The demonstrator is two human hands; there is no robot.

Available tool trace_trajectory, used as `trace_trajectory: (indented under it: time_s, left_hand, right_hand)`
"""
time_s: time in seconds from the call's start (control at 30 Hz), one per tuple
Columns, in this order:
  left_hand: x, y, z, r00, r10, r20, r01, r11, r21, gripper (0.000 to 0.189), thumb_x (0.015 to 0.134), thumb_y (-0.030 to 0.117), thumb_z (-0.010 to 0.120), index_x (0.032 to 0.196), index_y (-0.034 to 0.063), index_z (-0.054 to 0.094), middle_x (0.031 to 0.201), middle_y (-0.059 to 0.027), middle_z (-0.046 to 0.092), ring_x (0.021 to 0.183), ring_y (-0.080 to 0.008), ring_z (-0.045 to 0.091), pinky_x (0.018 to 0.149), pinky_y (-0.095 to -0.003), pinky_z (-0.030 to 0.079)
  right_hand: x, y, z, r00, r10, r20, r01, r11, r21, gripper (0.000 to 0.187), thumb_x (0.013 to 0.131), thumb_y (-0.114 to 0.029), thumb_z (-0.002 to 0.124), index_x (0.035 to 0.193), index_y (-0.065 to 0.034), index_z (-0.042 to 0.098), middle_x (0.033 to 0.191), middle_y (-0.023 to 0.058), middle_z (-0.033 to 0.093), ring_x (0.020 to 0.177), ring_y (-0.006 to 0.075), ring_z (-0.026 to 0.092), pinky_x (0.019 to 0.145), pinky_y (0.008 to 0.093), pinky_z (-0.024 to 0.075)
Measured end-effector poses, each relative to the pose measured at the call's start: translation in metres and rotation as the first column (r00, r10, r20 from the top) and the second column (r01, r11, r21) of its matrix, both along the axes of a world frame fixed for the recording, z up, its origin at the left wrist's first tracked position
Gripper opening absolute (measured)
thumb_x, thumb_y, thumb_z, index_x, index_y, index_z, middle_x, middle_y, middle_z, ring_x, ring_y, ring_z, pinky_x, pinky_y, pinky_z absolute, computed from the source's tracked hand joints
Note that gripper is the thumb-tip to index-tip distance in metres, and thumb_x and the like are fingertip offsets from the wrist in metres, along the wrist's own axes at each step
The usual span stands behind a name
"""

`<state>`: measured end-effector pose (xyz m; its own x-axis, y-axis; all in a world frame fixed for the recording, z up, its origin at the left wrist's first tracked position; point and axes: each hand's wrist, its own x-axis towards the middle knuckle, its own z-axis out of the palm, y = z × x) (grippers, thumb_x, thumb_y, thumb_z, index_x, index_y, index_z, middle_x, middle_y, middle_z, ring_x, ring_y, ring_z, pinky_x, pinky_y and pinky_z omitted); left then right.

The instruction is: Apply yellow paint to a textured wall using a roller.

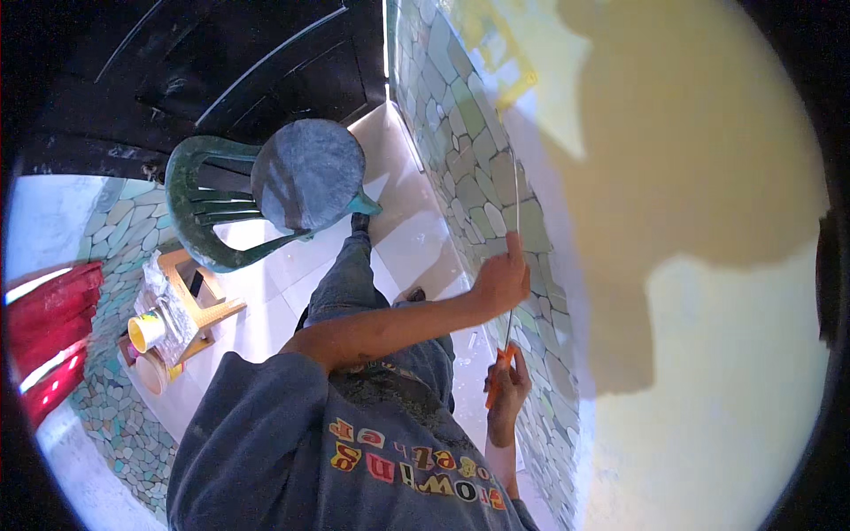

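Observation:
My left hand (503,279) reaches across to the mosaic-stone wall (491,179), its fingers curled at a long, thin metal edge or rod (517,192) and one finger extended along it. Below it, my right hand (509,388) grips the orange handle (493,397) of a tool whose metal part runs up towards my left hand. Whether this is one piece with the long edge, my left hand hides. The thin metal lies close to the upper part of the stone cladding, beside the yellow-painted wall (637,451), on which a large shadow falls.
A green plastic chair (219,249) with a round grey stool top (309,176) stands ahead, near a dark door (265,60). To the left are a wooden stool (219,308), a small yellow-lined pot (147,330), a round tub (151,373) and a red curtain (56,332).

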<state>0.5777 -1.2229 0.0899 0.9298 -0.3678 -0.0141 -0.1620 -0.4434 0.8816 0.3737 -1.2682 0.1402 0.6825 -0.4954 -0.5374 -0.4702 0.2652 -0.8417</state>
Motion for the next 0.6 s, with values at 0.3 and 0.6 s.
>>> trace_trajectory:
  time_s: [0.3, 0.6]
  left_hand:
    - [-0.034, -0.018, -0.008, 0.998, -0.034, -0.054, 0.03, 0.997, -0.07, 0.057, 0.093, 0.008, 0.051, 0.132, -0.0167, 0.018, 0.081, -0.0334, 0.062, 0.068, -0.0465, 0.065, 0.059, -0.0533, 0.054]
    - [0.125, 0.033, 0.0, 0.998, 0.062, 0.015, -0.063, 0.996, 0.058, 0.076, 0.085, 0.013, 0.059, 0.135, -0.0252, 0.016, 0.066, -0.0227, 0.063, 0.06, -0.0401, 0.065, 0.056, -0.0488, 0.054]
  right_hand:
    - [-0.031, -0.022, 0.011, 0.999, 0.031, -0.014, -0.03, 0.999, 0.042, 0.051, 0.096, -0.019, 0.066, 0.14, 0.001, 0.05, 0.074, 0.0037, 0.062, 0.058, 0.0089, 0.052, 0.047, 0.0252, 0.0422]
    - [0.125, 0.023, 0.01, 0.997, 0.08, -0.018, -0.079, 0.997, 0.011, 0.05, 0.097, -0.017, 0.063, 0.142, -0.0003, 0.048, 0.069, 0.0045, 0.058, 0.052, 0.0105, 0.051, 0.045, 0.0245, 0.0405]
